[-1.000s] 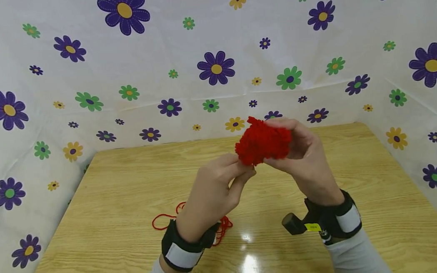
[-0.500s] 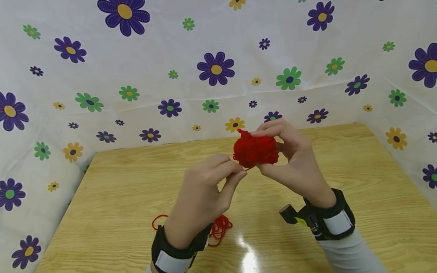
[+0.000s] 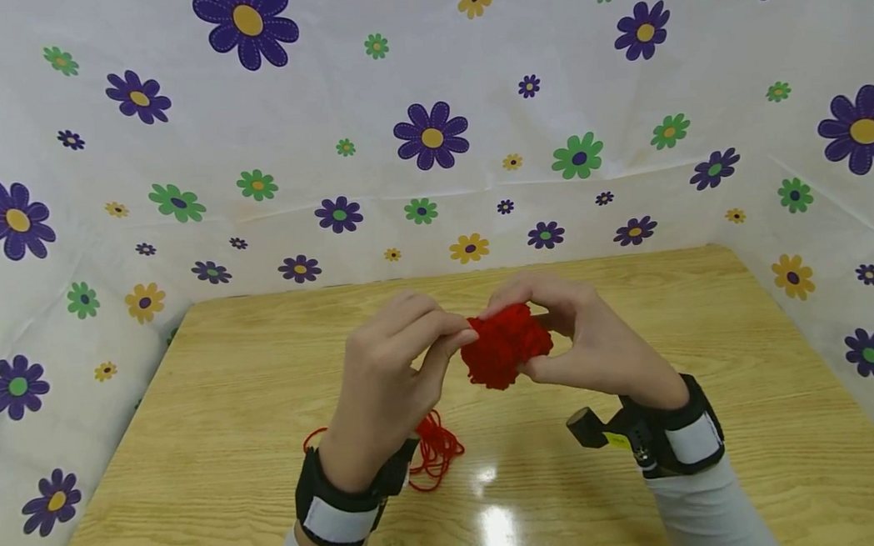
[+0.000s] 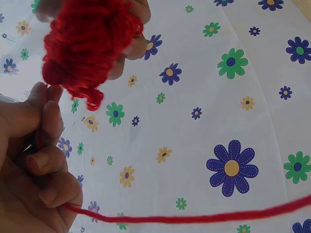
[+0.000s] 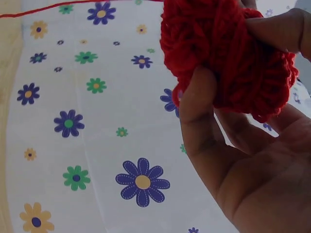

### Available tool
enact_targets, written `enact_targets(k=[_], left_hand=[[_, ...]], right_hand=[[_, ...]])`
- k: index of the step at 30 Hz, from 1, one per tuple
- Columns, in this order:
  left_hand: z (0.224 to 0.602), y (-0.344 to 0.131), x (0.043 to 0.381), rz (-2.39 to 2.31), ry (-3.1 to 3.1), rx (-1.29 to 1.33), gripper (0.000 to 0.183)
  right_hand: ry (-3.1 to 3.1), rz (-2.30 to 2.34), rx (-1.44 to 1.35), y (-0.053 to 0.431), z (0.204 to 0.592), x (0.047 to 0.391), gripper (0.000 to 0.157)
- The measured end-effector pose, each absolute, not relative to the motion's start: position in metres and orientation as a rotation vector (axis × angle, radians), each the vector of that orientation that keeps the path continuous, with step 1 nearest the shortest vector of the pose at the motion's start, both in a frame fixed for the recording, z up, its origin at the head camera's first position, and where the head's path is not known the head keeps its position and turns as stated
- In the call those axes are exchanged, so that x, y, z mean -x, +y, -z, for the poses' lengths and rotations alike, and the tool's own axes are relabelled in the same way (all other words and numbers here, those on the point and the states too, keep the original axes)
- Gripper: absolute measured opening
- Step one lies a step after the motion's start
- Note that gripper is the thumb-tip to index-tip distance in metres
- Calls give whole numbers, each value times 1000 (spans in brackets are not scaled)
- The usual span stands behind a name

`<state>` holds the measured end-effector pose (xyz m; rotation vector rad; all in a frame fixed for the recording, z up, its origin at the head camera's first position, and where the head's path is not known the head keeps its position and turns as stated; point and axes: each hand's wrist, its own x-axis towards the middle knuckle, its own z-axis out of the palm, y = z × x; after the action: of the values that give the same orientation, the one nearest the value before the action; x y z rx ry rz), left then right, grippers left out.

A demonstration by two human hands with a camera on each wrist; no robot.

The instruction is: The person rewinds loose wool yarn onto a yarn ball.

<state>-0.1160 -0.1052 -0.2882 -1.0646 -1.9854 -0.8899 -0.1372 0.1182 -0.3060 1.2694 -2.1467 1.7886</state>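
Observation:
A ball of red yarn point(image 3: 507, 348) is held above the table by my right hand point(image 3: 587, 331), its thumb and fingers curled round the right side. In the right wrist view the yarn ball point(image 5: 228, 58) shows wound strands between thumb and fingers. My left hand point(image 3: 394, 376) pinches a strand at the ball's left edge. From that hand, in the left wrist view, the red strand point(image 4: 184, 219) runs off to the right. Loose yarn point(image 3: 439, 452) lies in loops on the table, partly hidden behind the left wrist.
The wooden table point(image 3: 226, 386) stretches out beneath both hands. A white cloth with printed flowers point(image 3: 308, 130) hangs behind it and along both sides. Each wrist wears a black strap, and the right strap point(image 3: 676, 438) carries a small black camera part.
The yarn ball has come lower and slightly left, and it has turned in the right hand. My left hand, pinching the strand, has shifted left and now sits by the ball's upper left.

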Motion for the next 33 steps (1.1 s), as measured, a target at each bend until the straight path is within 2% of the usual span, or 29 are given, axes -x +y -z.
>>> enact_targets(k=[4,10,13,22,27,33], left_hand=[[287,-105,117,928,-1934,1064,8],[288,-106,118,1003,-1871,1083,27],[288,-106,119,1030,-1857,1090,30],[294,-107,126,1105,-1869,1092,27],[297,-109,129,1113,-1907,1099,16],[296,-110,129,1111,-1935,1086,27]], right_hand=[[-2161,-1857,-1321,121,303,134,51],[-2138,-1932,-1437,123,302,131,52],[-2125,-1956,-1483,123,301,131,52],[-2076,-1948,-1491,123,301,129,57],[-2040,-1939,-1558,120,300,129,56],[-2112,-1927,-1545,119,301,128,51]])
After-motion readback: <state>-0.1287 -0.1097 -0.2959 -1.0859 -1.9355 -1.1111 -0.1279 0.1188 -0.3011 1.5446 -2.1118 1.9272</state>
